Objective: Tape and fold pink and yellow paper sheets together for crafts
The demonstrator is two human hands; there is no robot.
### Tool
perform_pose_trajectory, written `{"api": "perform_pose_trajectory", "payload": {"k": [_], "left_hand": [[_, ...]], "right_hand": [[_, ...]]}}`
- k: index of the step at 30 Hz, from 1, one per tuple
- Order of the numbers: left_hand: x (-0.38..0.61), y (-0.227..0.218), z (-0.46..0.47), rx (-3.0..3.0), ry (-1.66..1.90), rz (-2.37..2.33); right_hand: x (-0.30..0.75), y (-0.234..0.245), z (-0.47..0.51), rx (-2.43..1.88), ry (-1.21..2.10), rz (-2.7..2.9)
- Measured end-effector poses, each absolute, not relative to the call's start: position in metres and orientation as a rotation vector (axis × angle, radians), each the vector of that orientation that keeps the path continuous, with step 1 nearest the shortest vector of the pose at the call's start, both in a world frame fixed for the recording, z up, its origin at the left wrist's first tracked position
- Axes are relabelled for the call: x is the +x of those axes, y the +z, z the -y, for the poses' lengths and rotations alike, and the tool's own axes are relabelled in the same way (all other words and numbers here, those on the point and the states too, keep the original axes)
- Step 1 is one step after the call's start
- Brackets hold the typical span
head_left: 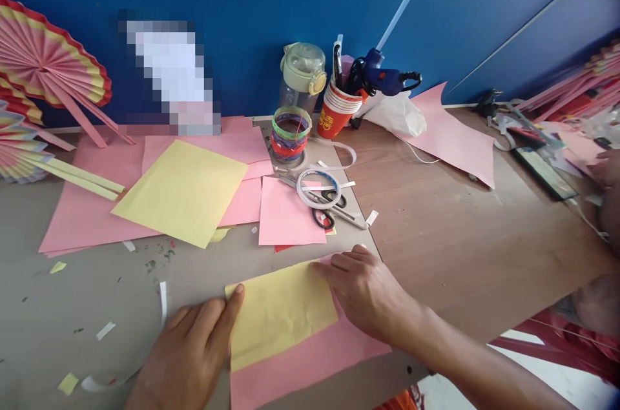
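Note:
A yellow sheet of paper [281, 313] lies over a larger pink sheet of paper [310, 368] at the table's front edge, top edges roughly lined up. The pink shows below and to the right of the yellow. My left hand [191, 348] grips the left edge, its index fingertip on the yellow sheet's upper left corner; the thumb is hidden. At the upper right, my right hand [361, 287] has its fingers bent and pressed on the papers where yellow meets pink. Slight creases run across the yellow sheet.
Behind are a yellow square [181, 194] on pink sheets, scissors [323, 217], a tape roll [318, 188] and rubber-banded cup [290, 135]. Farther back stand a bottle [301, 77] and paper cups [339, 106] holding a glue gun [382, 71]. Folded fans [53, 55] stand left; another person's arm is right.

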State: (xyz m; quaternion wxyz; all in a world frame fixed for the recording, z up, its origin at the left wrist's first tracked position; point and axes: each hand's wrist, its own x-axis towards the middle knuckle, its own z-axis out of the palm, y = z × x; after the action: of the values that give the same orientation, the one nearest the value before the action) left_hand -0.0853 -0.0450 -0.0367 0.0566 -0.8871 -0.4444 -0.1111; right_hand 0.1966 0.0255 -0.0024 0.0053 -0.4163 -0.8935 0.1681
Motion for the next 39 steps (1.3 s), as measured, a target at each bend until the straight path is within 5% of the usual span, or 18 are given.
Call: {"api": "perform_pose_trajectory", "payload": {"k": [8, 19, 25, 30, 39], "left_hand": [[-0.089, -0.036, 0.044, -2.754, -0.287, 1.450], [-0.083, -0.003, 0.039, -2.941, -0.080, 1.874], [-0.070, 0.019, 0.034, -2.778, -0.283, 2.066], [-0.042, 0.012, 0.032, -2.716, 0.165, 1.828], [-0.048, 0.010, 0.044, -2.587, 0.145, 1.967]], "right_hand": [[0.191, 0.004, -0.038, -1.437, 0.624, 2.715], [0.162, 0.004, -0.022, -1.092, 0.376, 2.918], [0.156, 0.000, -0.022, -1.011, 0.271, 2.830], [0.153, 0.000, -0.020, -0.995, 0.212, 2.796], [0.160, 0.002, -0.017, -0.986, 0.244, 2.676]]}}
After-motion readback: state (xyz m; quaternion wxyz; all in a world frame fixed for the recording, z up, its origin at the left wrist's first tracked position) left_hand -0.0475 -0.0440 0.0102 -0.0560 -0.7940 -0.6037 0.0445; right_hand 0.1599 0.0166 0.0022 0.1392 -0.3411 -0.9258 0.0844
